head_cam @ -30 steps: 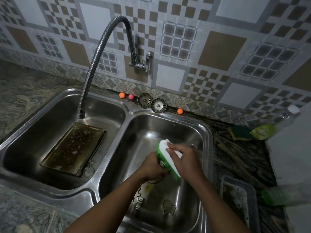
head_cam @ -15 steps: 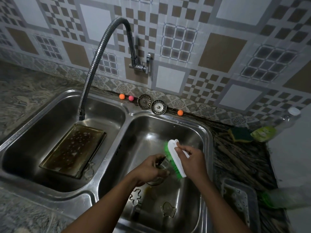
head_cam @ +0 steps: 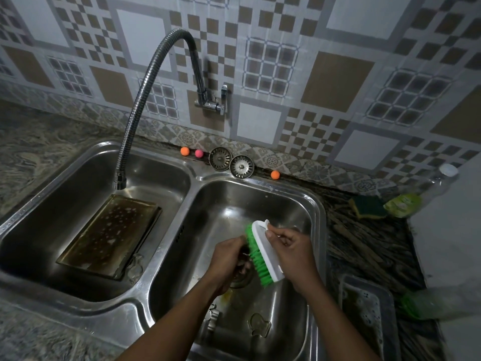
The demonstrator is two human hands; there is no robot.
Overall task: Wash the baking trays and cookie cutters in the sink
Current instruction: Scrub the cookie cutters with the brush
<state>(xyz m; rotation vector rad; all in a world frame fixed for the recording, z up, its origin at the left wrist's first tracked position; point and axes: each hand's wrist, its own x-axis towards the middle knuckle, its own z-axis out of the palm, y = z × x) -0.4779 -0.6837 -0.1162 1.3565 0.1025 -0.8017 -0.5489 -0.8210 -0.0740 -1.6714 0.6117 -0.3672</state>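
A cutter, mostly hidden, is clasped in the left hand over the right basin. At its 3 o'clock, the right hand grips a brush, bristles touching it. A tray lies in the left basin, at 9 o'clock.

- The double sink is brushed steel, shiny, with bright glints along its rims.
- The tap hose is ribbed, glossy metal.
- The baking tray in the left basin looks like dull, browned metal, flecked with white suds.
- The brush has a smooth white plastic back and stiff green plastic bristles.
- Two strainers on the back ledge are shiny perforated metal.
- The cookie cutters on the right basin's floor are thin bright metal.
- The counter is mottled, polished stone.
- The wall is smooth patterned tile with a faint sheen.
- The sponge has a rough green face.
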